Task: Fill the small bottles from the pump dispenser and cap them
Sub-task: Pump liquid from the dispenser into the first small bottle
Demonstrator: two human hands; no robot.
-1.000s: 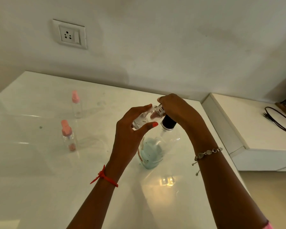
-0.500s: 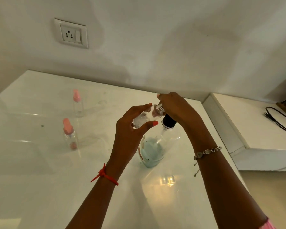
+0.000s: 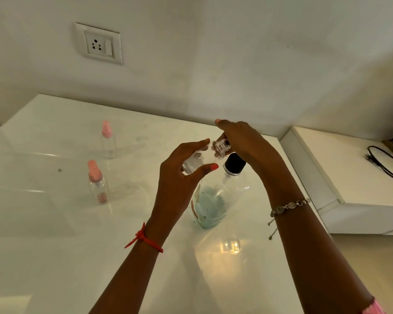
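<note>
We see a plain off-white wall [image 3: 236, 53] across the upper half of the frame and, below it, a glossy white table [image 3: 55, 245] filling the lower left and centre. A low white ledge [image 3: 349, 177] sits at the right edge.

Just right of centre, a large clear plastic pump dispenser [image 3: 213, 205] stands on the table, with pale blue liquid in its lower part and a black collar [image 3: 234, 164] at its neck. Our right hand [image 3: 243, 141] is cupped over its top, which is hidden, so we cannot tell whether the hand grips or only presses. Our left hand [image 3: 182, 177] grasps a small clear plastic bottle [image 3: 195, 160] between thumb and fingers. The bottle is uncapped and tilted in the air at centre frame, with its threaded neck just beside the right hand.

At the left of the frame, two small clear bottles with pink caps stand upright, one farther back [image 3: 108, 141] and one nearer [image 3: 97, 184].

A white wall socket [image 3: 98, 43] sits at the upper left, and a black cable [image 3: 383, 164] lies on the ledge. A red thread [image 3: 145, 239] circles the left wrist and a silver chain bracelet [image 3: 288, 206] the right.
</note>
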